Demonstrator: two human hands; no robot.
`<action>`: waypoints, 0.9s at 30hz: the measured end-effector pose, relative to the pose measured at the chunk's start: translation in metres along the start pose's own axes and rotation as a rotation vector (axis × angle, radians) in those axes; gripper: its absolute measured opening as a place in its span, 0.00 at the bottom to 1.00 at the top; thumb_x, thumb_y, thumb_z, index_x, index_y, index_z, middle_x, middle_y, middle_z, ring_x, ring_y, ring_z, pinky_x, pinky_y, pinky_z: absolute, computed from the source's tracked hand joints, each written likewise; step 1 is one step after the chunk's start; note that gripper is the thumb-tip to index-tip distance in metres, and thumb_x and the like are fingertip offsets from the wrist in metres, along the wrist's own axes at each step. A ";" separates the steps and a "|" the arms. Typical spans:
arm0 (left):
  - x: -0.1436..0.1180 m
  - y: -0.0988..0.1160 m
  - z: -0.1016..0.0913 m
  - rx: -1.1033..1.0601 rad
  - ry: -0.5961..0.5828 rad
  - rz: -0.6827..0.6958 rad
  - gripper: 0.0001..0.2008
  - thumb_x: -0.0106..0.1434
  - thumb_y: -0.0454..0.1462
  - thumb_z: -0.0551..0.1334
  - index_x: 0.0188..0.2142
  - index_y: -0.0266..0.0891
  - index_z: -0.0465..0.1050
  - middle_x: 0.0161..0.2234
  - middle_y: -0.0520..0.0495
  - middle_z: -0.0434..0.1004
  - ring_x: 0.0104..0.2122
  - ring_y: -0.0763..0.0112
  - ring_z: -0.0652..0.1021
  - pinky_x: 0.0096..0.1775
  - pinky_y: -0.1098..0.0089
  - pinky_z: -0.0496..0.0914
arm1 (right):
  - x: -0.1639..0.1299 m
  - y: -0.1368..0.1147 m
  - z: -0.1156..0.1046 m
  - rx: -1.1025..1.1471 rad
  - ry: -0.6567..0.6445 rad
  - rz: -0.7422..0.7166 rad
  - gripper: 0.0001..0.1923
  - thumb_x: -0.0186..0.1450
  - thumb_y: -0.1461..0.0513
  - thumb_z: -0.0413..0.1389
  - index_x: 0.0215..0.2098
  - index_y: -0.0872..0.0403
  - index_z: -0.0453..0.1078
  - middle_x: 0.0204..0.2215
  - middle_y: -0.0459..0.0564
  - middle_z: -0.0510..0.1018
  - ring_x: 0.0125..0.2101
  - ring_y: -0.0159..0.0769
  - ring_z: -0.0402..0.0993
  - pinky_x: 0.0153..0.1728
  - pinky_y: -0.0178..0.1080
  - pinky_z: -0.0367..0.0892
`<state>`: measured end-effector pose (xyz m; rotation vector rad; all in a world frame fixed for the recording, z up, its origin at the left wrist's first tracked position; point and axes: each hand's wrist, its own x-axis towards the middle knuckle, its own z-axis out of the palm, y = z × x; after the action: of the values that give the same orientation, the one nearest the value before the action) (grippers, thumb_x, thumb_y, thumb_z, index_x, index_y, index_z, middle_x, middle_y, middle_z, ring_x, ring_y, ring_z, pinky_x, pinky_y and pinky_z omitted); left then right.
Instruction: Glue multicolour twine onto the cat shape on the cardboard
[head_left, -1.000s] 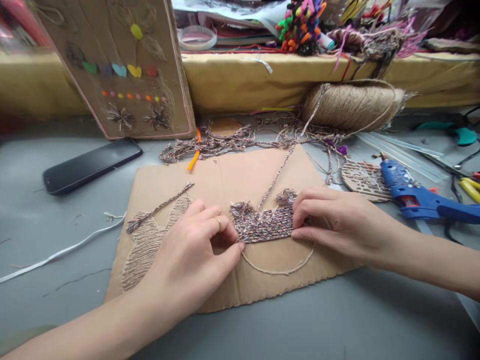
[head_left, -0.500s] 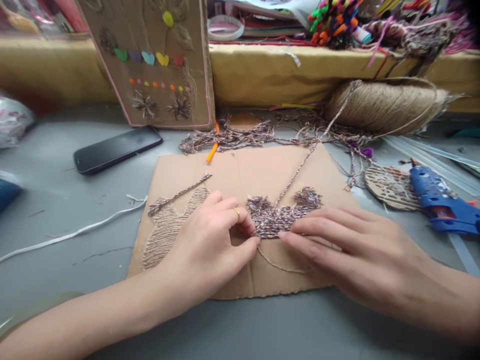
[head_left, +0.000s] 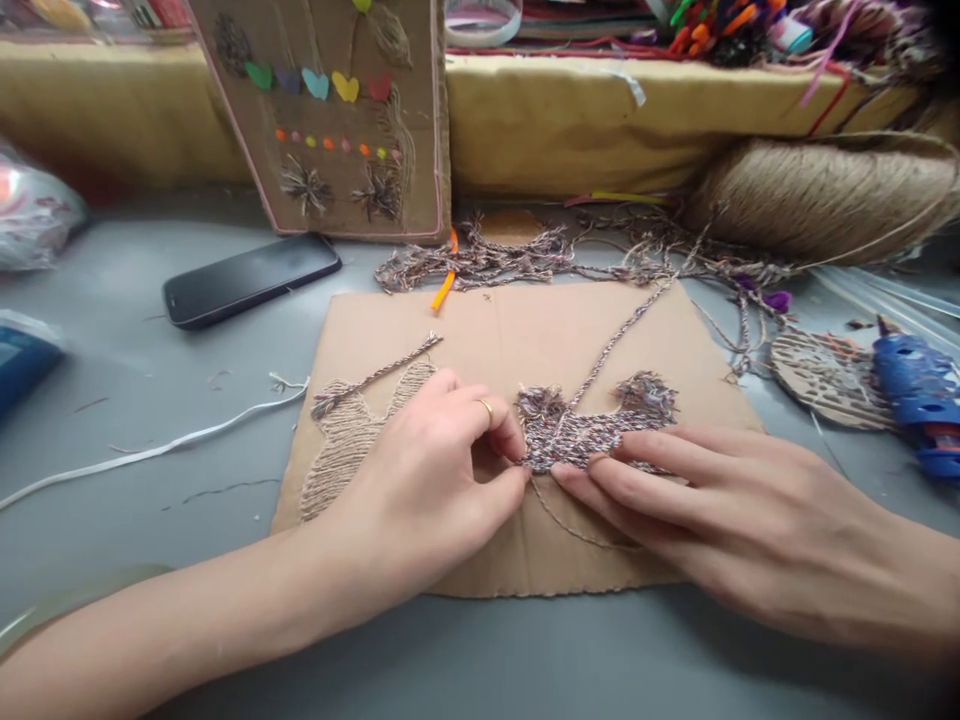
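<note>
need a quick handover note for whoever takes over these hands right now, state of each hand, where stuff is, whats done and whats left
Left hand: fingertips pinch the left edge of the multicolour twine patch.
Right hand: fingers lie flat on the patch's lower right.
The patch sits on the cardboard sheet; a strand runs from it towards the jute ball.
Done: the jute shape on the left is filled, and so is the upper part of the outline.
Left: the lower loop is bare cardboard.
Glue gun lies at right.

I see my left hand (head_left: pixel 427 480) pinching the left edge of the multicoloured yarn patch (head_left: pixel 581 432) on the cardboard sheet (head_left: pixel 510 330), my right hand (head_left: pixel 720 510) lying flat on the patch's lower edge. A phone (head_left: pixel 251 280) lies toward the desk's (head_left: pixel 112 400) far edge, a blue glue gun (head_left: pixel 919 395) at its right edge.
</note>
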<state>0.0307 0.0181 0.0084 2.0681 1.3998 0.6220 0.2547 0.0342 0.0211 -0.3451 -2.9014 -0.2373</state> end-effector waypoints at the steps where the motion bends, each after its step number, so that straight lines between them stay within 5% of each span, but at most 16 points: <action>1: 0.000 0.000 0.000 0.001 -0.003 -0.001 0.06 0.53 0.29 0.59 0.25 0.40 0.66 0.28 0.53 0.72 0.35 0.68 0.67 0.35 0.68 0.64 | 0.001 0.000 -0.001 0.002 0.002 0.001 0.19 0.69 0.70 0.38 0.43 0.59 0.71 0.37 0.47 0.78 0.30 0.32 0.70 0.28 0.39 0.69; 9: 0.000 -0.001 0.000 0.022 -0.016 -0.018 0.05 0.53 0.29 0.59 0.25 0.40 0.67 0.27 0.53 0.71 0.35 0.68 0.69 0.35 0.68 0.66 | 0.008 -0.001 -0.004 -0.037 -0.046 -0.034 0.21 0.68 0.70 0.38 0.41 0.57 0.73 0.35 0.48 0.77 0.31 0.35 0.71 0.25 0.40 0.67; 16: 0.004 -0.005 -0.021 -0.174 -0.078 -0.152 0.02 0.55 0.34 0.63 0.26 0.41 0.70 0.25 0.56 0.74 0.26 0.74 0.73 0.27 0.73 0.67 | 0.010 -0.003 -0.006 -0.048 -0.055 -0.032 0.20 0.68 0.69 0.38 0.51 0.61 0.68 0.33 0.50 0.77 0.31 0.35 0.71 0.26 0.39 0.67; 23: -0.005 -0.004 -0.055 -0.195 0.314 -0.225 0.09 0.51 0.40 0.69 0.23 0.39 0.72 0.24 0.57 0.74 0.25 0.77 0.73 0.26 0.76 0.66 | 0.005 -0.002 -0.006 -0.017 -0.041 0.030 0.17 0.67 0.69 0.41 0.48 0.58 0.68 0.35 0.50 0.78 0.32 0.37 0.72 0.25 0.40 0.66; 27: -0.012 0.001 -0.069 -0.263 0.588 -0.164 0.08 0.62 0.35 0.62 0.27 0.38 0.67 0.26 0.59 0.69 0.28 0.82 0.70 0.33 0.77 0.65 | -0.009 0.008 -0.019 0.112 0.111 0.363 0.06 0.66 0.63 0.50 0.40 0.53 0.67 0.33 0.48 0.75 0.29 0.30 0.70 0.26 0.36 0.64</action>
<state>-0.0181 0.0195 0.0588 1.6050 1.6664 1.3380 0.2687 0.0369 0.0383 -0.7982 -2.6668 -0.0335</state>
